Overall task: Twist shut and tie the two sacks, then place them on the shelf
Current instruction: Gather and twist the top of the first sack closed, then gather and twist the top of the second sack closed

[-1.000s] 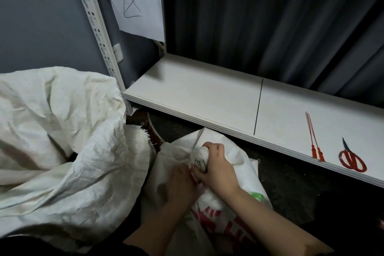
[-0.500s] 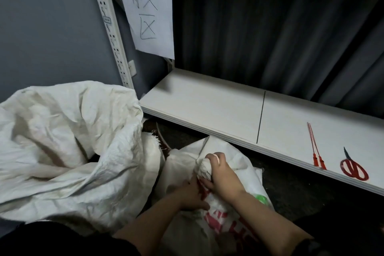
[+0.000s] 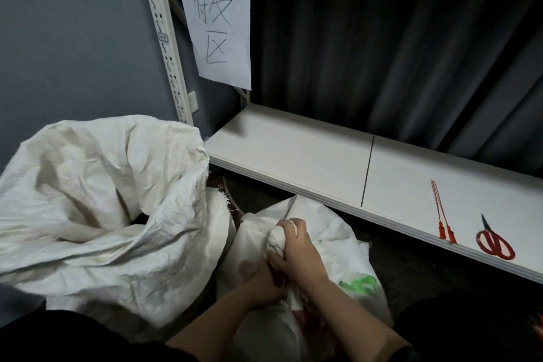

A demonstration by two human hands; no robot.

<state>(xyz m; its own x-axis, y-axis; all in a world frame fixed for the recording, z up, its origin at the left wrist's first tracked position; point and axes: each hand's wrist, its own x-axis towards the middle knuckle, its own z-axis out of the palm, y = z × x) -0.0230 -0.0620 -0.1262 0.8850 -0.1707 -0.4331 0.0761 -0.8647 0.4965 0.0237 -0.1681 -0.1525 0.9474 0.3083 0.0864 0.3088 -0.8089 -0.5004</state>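
Your right hand has its fingers curled tight around the bunched, twisted neck of the smaller sack. Your left hand lies just below it, pressed against the neck's base; its fingers are tucked behind the right hand, so you cannot tell whether they grip the cloth.

The smaller sack sits on the dark floor directly in front of the lower shelf, between that shelf and your body. It is white woven fabric with green print on its right flank and red print low down near your forearms. Its gathered neck stands roughly upright, pointing up toward the shelf edge.

To the left, touching the smaller sack, the larger sack slumps wide open, creased and off-white, its mouth facing up and toward you.

On the shelf's right part lie two red zip ties, long axes running front to back, and red-handled scissors just beside them, blades pointing away from you. A paper sign with handwritten characters hangs at the perforated upright. A dark curtain backs the shelf.
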